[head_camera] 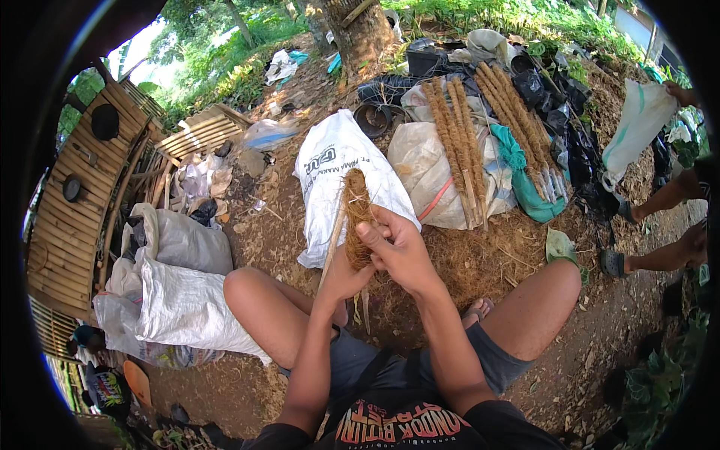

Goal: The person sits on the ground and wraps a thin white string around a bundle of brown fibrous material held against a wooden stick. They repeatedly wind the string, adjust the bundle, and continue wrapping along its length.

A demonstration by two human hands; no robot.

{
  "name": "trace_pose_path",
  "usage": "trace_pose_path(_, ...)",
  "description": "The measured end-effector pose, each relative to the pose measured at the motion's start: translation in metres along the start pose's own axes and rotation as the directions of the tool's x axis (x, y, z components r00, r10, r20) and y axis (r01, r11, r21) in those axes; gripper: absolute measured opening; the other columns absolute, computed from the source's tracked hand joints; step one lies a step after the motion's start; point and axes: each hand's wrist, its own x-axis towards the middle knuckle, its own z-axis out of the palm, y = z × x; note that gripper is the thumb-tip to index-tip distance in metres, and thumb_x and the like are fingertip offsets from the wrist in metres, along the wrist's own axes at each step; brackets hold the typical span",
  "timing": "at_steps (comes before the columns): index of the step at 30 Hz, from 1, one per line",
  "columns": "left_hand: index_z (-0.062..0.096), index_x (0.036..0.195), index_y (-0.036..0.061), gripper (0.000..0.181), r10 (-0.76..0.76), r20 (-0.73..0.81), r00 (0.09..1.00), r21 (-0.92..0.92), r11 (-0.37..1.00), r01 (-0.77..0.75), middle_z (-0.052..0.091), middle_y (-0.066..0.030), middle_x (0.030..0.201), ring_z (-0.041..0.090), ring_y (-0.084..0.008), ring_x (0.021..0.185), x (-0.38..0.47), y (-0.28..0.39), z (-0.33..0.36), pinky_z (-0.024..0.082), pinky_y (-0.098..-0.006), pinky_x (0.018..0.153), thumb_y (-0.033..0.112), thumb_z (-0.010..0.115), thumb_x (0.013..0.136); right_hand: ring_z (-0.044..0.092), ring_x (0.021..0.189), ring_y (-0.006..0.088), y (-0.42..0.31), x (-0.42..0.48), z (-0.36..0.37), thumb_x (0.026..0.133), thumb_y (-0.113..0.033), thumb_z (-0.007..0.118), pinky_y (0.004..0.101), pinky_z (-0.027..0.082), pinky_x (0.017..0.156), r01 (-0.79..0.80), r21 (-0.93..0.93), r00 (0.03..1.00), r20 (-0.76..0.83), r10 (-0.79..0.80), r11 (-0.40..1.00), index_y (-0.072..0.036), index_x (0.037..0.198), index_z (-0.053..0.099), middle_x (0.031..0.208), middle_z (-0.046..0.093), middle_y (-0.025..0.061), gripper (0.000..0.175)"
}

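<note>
A short pole wrapped in brown coconut fibre (356,211) stands nearly upright between my hands, with a light tie around its upper part. My left hand (344,275) grips its lower end from below. A thin wooden or bamboo stick (332,239) runs along the pole's left side. My right hand (396,244) is at the pole's right side, thumb and fingers pinched together; what lies between them is too fine to tell. Behind the pole lies a white woven sack (329,140) with printing. Loose brown fibre (467,264) covers the ground to the right.
Bundled fibre-wrapped poles (458,140) rest on stuffed sacks (419,152), with more poles (514,121) and a green bag (529,194) beside them. Full white sacks (188,304) stand left by my knee. A person at the right holds a pale sack (638,126). A tree trunk (360,36) rises ahead.
</note>
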Motion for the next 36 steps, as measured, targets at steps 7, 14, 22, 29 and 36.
trace_pose_path(7,0.059,0.133,0.001,0.055,-0.176,0.256,0.951,0.144,0.979,0.142,0.07,-0.0119,0.118,0.066,-0.0184,0.106,0.01,0.014,-0.023,0.053,-0.0338,0.091,0.012,0.08,0.083,0.057,0.076,0.0022,0.001,-0.003,-0.009,0.102,-0.025,0.066,0.0208,0.045,0.064,-0.02,0.025,0.999,0.046,0.019,0.999,0.006,0.138,0.054,0.087,0.068,0.0,0.049)
trace_pose_path(14,0.057,0.134,0.0005,0.055,-0.34,0.465,0.818,0.278,0.933,0.229,0.069,-0.0114,0.121,0.064,-0.0173,0.11,0.013,0.027,-0.058,0.052,-0.0343,0.095,0.012,0.08,0.085,0.051,0.064,0.0009,0.001,-0.007,-0.011,0.101,-0.026,0.066,0.0199,0.037,0.052,-0.044,0.032,0.999,0.011,0.043,0.999,0.002,0.139,0.054,0.082,0.065,-0.0026,0.049)
trace_pose_path(22,0.065,0.12,-0.0027,0.034,-0.346,0.424,0.837,0.208,0.937,0.282,0.072,-0.0068,0.102,0.065,-0.0139,0.095,0.015,0.008,-0.07,0.052,-0.0306,0.086,-0.01,0.061,0.087,0.04,0.056,0.0,0.002,-0.003,-0.015,0.101,-0.027,0.067,0.0196,0.029,0.048,-0.057,0.047,0.998,0.018,0.056,0.997,0.002,0.139,0.054,0.076,0.058,-0.0059,0.05)
trace_pose_path(29,0.065,0.103,-0.0045,0.015,-0.35,0.092,0.932,0.009,0.936,0.351,0.07,-0.0038,0.092,0.064,-0.0083,0.082,-0.001,0.007,-0.046,0.051,-0.0248,0.074,-0.01,0.062,0.09,0.035,0.052,-0.0009,0.002,0.001,-0.022,0.102,-0.028,0.065,0.0199,0.025,0.046,-0.01,0.03,0.999,-0.051,0.012,1.0,0.003,0.14,0.053,0.073,0.055,-0.0068,0.051)
trace_pose_path(36,0.062,0.106,-0.0038,0.011,-0.239,-0.223,0.945,-0.365,0.919,0.146,0.067,-0.0071,0.101,0.066,-0.0115,0.089,-0.037,0.007,0.017,0.053,-0.0257,0.082,-0.005,0.062,0.095,0.033,0.051,-0.0018,0.006,0.004,-0.024,0.101,-0.03,0.066,0.0192,0.025,0.046,0.024,0.012,0.982,-0.189,-0.021,1.0,0.004,0.139,0.054,0.069,0.047,-0.0103,0.052)
